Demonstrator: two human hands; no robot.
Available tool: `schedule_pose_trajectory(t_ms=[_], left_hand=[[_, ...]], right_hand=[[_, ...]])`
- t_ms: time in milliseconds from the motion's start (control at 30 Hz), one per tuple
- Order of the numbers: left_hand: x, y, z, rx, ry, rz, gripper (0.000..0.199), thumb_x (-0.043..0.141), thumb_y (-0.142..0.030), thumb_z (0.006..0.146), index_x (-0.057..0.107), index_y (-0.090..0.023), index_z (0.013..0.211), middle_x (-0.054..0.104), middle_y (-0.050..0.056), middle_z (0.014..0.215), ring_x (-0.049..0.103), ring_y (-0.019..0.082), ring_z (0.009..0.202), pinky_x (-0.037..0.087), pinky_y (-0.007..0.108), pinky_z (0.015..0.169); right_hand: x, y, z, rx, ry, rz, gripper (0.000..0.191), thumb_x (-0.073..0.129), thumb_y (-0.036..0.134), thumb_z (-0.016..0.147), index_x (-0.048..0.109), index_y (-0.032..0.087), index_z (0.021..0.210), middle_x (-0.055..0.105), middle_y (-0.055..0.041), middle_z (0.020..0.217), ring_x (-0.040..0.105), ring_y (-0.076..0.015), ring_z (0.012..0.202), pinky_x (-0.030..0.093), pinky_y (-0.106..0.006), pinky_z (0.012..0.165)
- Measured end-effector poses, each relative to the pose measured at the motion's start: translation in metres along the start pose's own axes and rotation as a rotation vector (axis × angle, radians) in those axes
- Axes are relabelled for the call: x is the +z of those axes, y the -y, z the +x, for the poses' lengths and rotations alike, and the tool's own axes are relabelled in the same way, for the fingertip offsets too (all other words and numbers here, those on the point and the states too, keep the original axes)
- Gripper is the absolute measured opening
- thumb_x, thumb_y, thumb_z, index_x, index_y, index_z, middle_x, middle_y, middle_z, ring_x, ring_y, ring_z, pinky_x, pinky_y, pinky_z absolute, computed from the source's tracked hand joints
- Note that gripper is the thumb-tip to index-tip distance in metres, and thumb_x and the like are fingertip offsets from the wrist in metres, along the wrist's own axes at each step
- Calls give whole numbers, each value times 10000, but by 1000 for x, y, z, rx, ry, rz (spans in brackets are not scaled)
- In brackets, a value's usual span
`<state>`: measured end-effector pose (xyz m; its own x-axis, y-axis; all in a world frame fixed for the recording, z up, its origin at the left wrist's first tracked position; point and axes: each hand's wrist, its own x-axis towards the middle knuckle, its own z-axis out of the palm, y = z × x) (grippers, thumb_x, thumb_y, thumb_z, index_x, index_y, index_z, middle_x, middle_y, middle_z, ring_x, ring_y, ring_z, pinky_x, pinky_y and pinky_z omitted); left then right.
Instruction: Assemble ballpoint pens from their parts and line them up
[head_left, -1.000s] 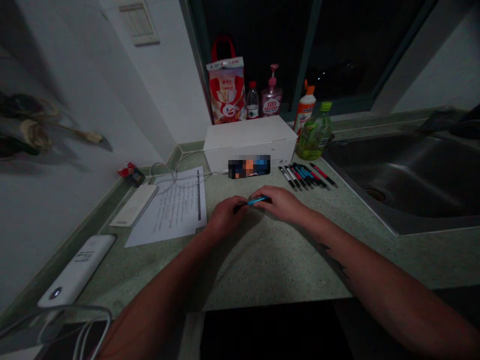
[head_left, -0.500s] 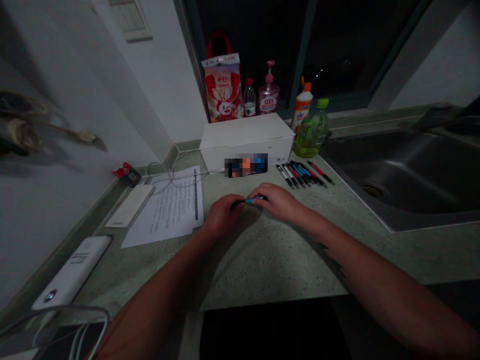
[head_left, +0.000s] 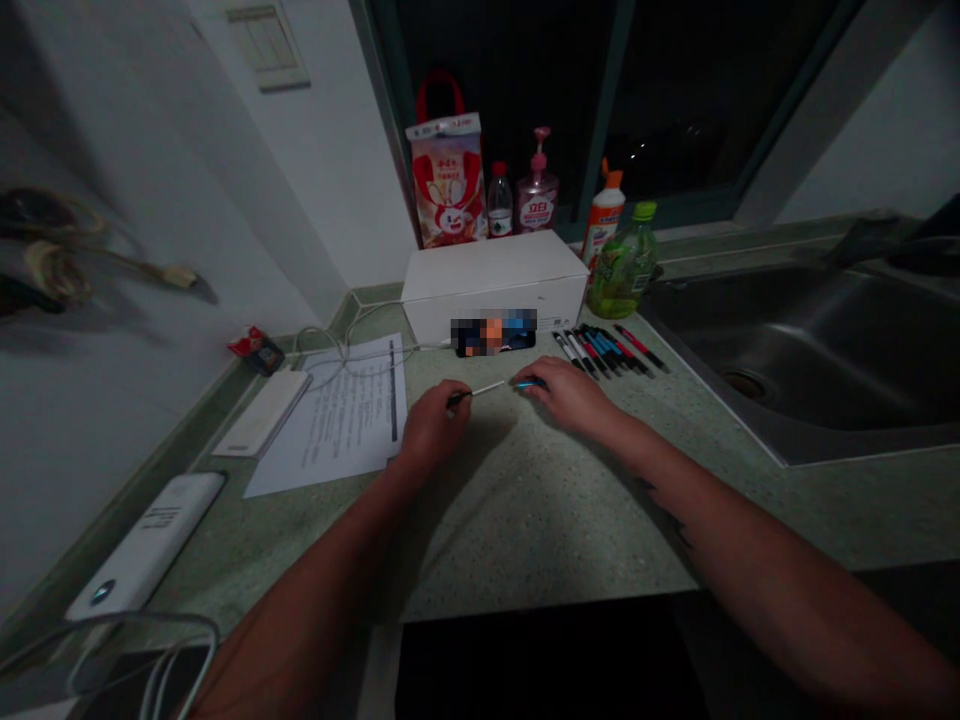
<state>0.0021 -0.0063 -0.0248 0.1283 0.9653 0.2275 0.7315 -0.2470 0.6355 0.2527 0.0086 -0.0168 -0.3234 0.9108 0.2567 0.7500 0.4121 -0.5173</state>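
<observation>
Over the counter (head_left: 547, 520), the two parts of a pen are apart. My left hand (head_left: 435, 425) is closed in a pinch on the dark front part of the pen (head_left: 459, 397), from which a thin pale refill (head_left: 487, 388) sticks out to the right. Across a small gap, my right hand (head_left: 571, 393) is closed on the blue pen barrel (head_left: 531, 383), mostly covered by the fingers. Just beyond my right hand lies a row of several pens (head_left: 606, 350), white, blue, red and black. A phone (head_left: 517, 343) leans against the white box (head_left: 495, 265), its screen partly blurred out.
Left are a printed sheet (head_left: 337, 420), a flat white box (head_left: 262, 412), a white power bank (head_left: 150, 540), a small red-black packet (head_left: 257, 350) and cables. Bottles (head_left: 624, 270) and a red bag (head_left: 448, 190) stand behind. A steel sink (head_left: 840, 350) is at right.
My hands have moved apart, the left one to the left. The pen, joined at a blue section before, is now separated and its pale refill shows.
</observation>
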Motion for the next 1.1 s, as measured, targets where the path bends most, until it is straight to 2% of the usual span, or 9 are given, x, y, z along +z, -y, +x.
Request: schedule_pose_trajectory(t_ms=[100,167,300,433,533,667,767,933,1100], left_hand=[[0,3,3,26,-38,94,143,651,-166,953,753,-217,1038,788,90,1072,720,257,1025,558,407,966],[1,6,4,78,-18,190,128,673,-147,935,767,-210,996,777,102,1061,699,275,1049,545,430,986],[3,6,2,159,-34,264,131,747,-162,895,772,-205,1016,758,114,1087,671,304,1097,533,472,1018],[6,-2,-2,199,-87,51,252,746,-189,907,736,-202,1159,759,98,1139,683,262,1061,548,440,1006],[13,-7,-5,98,21,-197,334,735,-214,905,703,-202,1238,783,68,1087,707,208,899,581,380,884],[16,-10,-4,-5,191,-423,230,708,-232,907,749,-205,1132,809,40,956,735,201,844,587,351,817],[14,-12,-2,-32,204,-452,152,738,-237,882,784,-207,1023,821,36,921,748,211,853,590,355,838],[12,-15,-1,-83,202,-441,108,754,-223,859,796,-205,956,823,23,863,747,205,807,590,335,805],[12,-17,-1,-63,162,-423,65,729,-200,866,792,-202,881,831,38,906,755,204,841,590,334,833]], right_hand=[[2,-3,2,98,-49,72,233,618,186,1029,788,189,1188,794,-132,1170,724,-290,1106,536,-420,989],[3,-3,2,118,-77,142,268,590,219,1055,776,193,1246,801,-120,1158,735,-276,1074,546,-405,959],[6,1,-1,-19,-93,131,237,638,237,1041,804,235,1210,788,-91,1150,718,-255,1064,533,-385,954],[7,12,-5,-206,-79,-37,256,641,171,1025,810,235,1206,760,-102,1123,665,-266,1082,497,-397,946],[6,22,-6,-322,-87,-128,284,655,124,1005,804,248,1212,771,-88,1123,638,-282,1095,455,-421,940],[6,27,-6,-426,-116,-160,230,669,131,1005,807,264,1131,796,-56,1065,627,-280,1082,421,-430,942],[6,27,-7,-469,-138,-167,247,637,102,1013,801,275,1077,803,-36,1048,623,-268,1096,409,-428,974],[2,26,-7,-513,-170,-190,259,645,60,994,786,264,1070,810,-27,1053,625,-259,1095,413,-416,988],[0,27,-8,-513,-150,-228,284,645,35,978,780,261,1083,811,-25,1061,624,-262,1100,420,-421,1000]])
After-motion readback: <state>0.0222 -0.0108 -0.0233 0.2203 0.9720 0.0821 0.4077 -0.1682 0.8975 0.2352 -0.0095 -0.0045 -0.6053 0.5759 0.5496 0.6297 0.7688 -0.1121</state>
